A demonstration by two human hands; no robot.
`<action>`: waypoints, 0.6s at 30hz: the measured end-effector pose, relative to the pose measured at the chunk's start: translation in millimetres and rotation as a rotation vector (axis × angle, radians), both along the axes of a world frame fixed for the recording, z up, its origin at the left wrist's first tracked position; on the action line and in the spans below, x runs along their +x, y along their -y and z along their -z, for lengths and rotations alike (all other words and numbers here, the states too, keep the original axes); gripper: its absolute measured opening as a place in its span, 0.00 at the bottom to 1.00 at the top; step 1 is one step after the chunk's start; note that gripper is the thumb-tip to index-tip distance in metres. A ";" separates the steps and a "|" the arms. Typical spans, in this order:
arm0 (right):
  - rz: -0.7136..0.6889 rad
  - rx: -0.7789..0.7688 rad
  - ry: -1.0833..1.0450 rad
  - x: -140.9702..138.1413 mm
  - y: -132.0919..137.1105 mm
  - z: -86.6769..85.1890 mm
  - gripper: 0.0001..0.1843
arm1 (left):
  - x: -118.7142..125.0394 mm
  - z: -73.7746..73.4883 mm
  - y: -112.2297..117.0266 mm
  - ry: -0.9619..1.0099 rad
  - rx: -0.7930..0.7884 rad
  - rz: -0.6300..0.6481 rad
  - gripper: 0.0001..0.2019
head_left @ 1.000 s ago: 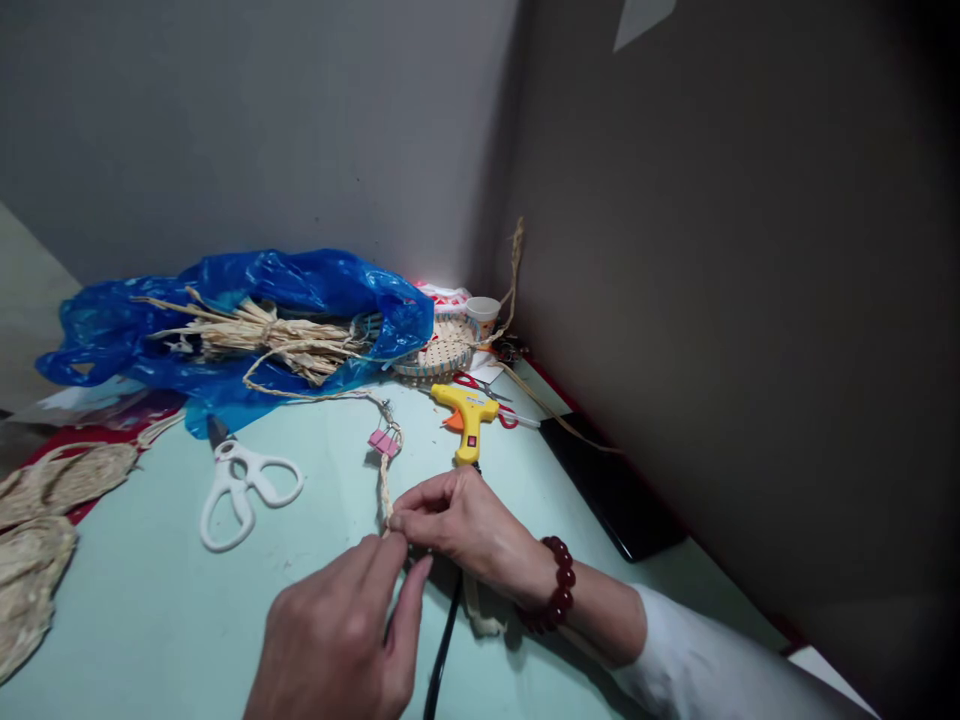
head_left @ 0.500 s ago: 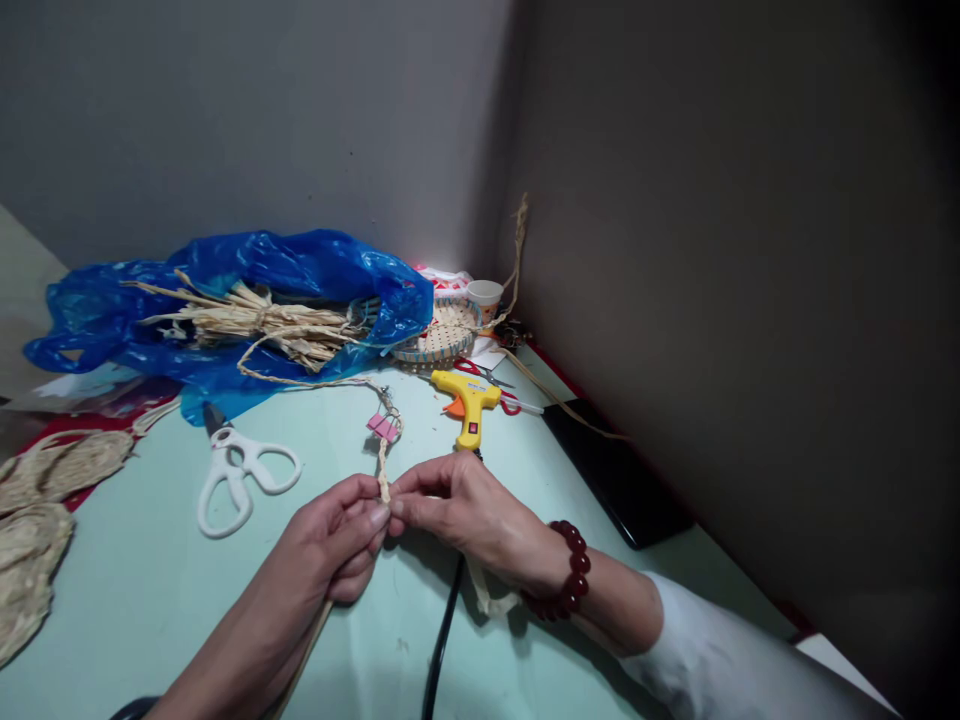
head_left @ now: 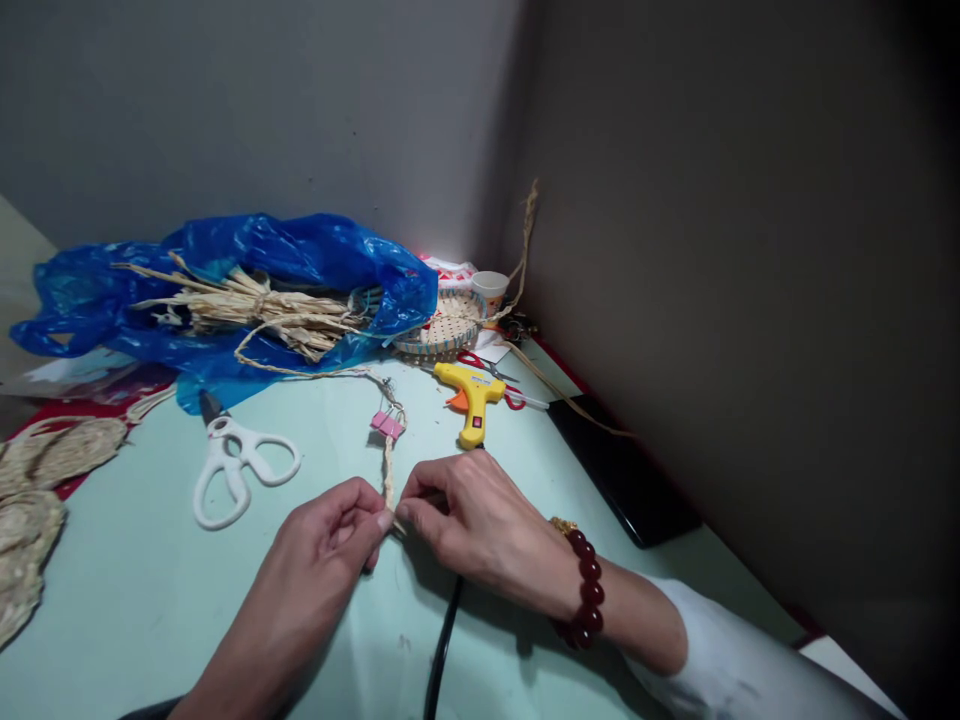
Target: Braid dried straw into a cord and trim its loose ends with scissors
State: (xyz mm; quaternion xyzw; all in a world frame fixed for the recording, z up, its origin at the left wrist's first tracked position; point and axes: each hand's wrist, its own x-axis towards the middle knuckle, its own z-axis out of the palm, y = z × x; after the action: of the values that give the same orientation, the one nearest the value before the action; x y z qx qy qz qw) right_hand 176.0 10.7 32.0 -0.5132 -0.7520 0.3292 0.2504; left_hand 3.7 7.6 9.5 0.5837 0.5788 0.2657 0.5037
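Pale green table [head_left: 150, 600] set into a wall corner, seen from its near edge. Along the far edge toward the left lies a blue plastic bag [head_left: 247, 250] with a tied straw bundle [head_left: 255, 310] on it; woven straw pieces [head_left: 37, 490] sit at the left edge and a dark flat device [head_left: 622, 470] lies along the right edge. Left hand [head_left: 330, 535] and right hand [head_left: 480, 520] meet near the table's middle, the grip of each pressed together, thumb against forefinger, pinching the near end of a braided straw cord [head_left: 388, 470]. The cord runs from the fingertips toward the far edge, where a pink binder clip [head_left: 388, 424] clamps it. White scissors [head_left: 236, 470] lie to the left of the cord, a yellow glue gun [head_left: 472, 400] just to its right, its black cable [head_left: 442, 640] passing under the right hand.
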 end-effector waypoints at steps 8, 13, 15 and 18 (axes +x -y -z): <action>0.002 -0.140 -0.142 3.8 -9.1 8.5 0.09 | -4.0 2.9 -3.1 0.147 -0.143 0.009 0.13; -0.001 -0.135 -0.161 4.2 -10.7 7.2 0.09 | -2.0 4.1 -4.4 0.301 -0.200 -0.004 0.14; 0.009 -0.088 -0.138 3.6 -9.2 5.4 0.09 | -2.6 10.8 -4.2 0.344 -0.231 0.001 0.16; 0.029 -0.021 -0.108 1.7 -7.1 4.6 0.10 | -4.8 28.1 -6.8 0.366 -0.259 -0.026 0.17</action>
State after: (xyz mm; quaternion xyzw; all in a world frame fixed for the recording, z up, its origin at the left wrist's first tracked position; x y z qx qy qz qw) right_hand 177.7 17.8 27.3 -0.5080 -0.7264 0.3607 0.2901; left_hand -1.1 14.3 -18.6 0.4488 0.5146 0.2971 0.6674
